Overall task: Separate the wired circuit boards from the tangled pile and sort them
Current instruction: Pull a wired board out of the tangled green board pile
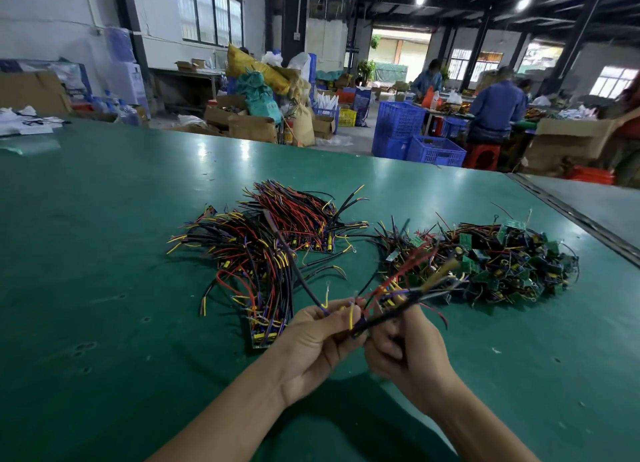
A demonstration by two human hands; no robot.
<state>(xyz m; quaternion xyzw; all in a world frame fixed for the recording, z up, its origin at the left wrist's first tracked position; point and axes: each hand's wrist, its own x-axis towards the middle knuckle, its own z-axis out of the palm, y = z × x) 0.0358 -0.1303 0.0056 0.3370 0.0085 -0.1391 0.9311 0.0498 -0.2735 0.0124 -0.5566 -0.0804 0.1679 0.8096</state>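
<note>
Fingers (337, 325): left hand (311, 347), right hand (408, 354) grip wire bundle (384, 318) | far end blurred

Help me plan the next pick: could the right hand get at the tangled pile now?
Probably not at once: the right hand is busy gripping the wire bundle with the left hand. Nothing stands between it and the tangled pile, so once freed it likely could.
</note>
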